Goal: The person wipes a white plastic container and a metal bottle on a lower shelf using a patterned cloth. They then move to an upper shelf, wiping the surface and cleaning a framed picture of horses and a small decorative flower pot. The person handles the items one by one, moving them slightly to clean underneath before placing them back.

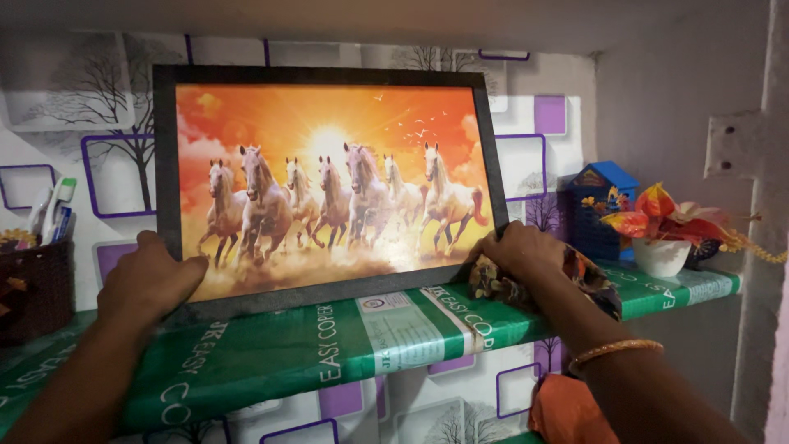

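Hands (152,284) (522,251) hide the framed horse picture's (329,181) lower corners.

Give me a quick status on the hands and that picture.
Left hand and right hand grip framed horse picture at lower corners. Patterned cloth under right hand.

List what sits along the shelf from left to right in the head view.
Dark woven basket holding toothbrushes → left hand → framed picture of running horses → right hand gripping a patterned cloth → small blue house-shaped box → white pot of artificial flowers.
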